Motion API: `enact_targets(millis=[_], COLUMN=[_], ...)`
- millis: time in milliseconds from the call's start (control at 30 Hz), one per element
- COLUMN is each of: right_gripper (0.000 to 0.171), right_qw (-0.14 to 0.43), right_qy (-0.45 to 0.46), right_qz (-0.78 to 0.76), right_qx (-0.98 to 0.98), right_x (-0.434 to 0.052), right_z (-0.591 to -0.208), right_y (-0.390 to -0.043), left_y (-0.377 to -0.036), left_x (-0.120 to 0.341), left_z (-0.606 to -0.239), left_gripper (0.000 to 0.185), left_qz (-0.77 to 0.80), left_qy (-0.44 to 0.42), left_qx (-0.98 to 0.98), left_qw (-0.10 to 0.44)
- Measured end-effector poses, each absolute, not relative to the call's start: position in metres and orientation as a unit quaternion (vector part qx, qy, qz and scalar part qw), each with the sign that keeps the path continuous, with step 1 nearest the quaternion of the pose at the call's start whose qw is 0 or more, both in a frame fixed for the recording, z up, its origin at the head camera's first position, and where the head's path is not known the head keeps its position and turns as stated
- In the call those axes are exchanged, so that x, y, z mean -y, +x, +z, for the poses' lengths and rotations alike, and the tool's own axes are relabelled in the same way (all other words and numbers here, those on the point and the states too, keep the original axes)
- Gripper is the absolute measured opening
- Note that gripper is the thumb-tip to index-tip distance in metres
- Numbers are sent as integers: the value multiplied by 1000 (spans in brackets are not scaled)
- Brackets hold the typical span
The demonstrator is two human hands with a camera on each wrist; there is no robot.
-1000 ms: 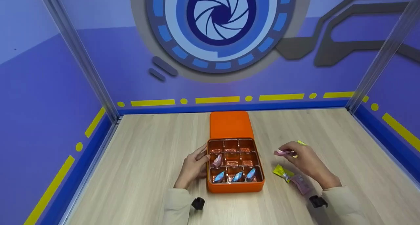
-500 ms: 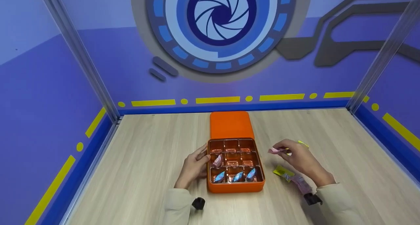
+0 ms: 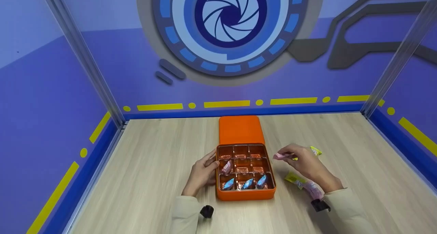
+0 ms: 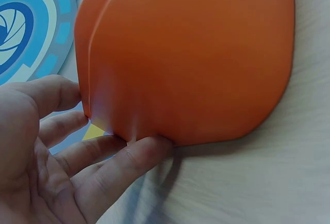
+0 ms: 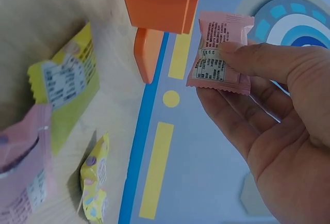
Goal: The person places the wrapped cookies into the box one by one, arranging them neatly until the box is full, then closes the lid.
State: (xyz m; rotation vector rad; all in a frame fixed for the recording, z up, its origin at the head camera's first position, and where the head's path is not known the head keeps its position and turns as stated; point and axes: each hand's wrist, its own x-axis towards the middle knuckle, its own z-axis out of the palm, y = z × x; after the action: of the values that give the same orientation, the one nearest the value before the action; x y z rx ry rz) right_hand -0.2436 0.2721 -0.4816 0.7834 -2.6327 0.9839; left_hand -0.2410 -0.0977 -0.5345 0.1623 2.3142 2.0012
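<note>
An orange box stands uncovered on the table, its inside split into several compartments. Three blue-wrapped candies lie in the front row, one per compartment, and a pink-wrapped candy is in the middle row's left compartment. My left hand rests against the box's left side, fingertips touching its wall. Just right of the box, my right hand pinches another pink-wrapped candy between thumb and fingers, raised above the table.
Behind the box lies its orange lid. Right of it on the table are a yellow candy beside a pink candy, and a second yellow candy farther back. Printed blue panels enclose the table.
My right hand has moved left toward the box, carrying the pink-wrapped candy. More of the rear yellow candy shows now. The left hand and the box have stayed put.
</note>
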Motion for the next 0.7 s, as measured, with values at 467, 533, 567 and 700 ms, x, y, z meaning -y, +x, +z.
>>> enact_targets(millis=[467, 533, 567, 700], right_gripper=[26, 26, 25, 23], right_qw=[106, 109, 108, 103], right_qy=[296, 302, 305, 304], right_qz=[341, 343, 346, 354], right_qx=[886, 883, 881, 878], right_x=[-250, -247, -245, -240], right_z=[-479, -479, -479, -479], right_y=[-249, -249, -250, -250], left_y=[-243, -243, -243, -243], left_x=[98, 98, 98, 99], left_z=[-536, -535, -535, -535], left_gripper=[57, 57, 57, 57], left_qz=[654, 654, 655, 653], left_qy=[47, 45, 45, 47], left_qx=[-754, -754, -753, -754], left_qw=[42, 43, 43, 44])
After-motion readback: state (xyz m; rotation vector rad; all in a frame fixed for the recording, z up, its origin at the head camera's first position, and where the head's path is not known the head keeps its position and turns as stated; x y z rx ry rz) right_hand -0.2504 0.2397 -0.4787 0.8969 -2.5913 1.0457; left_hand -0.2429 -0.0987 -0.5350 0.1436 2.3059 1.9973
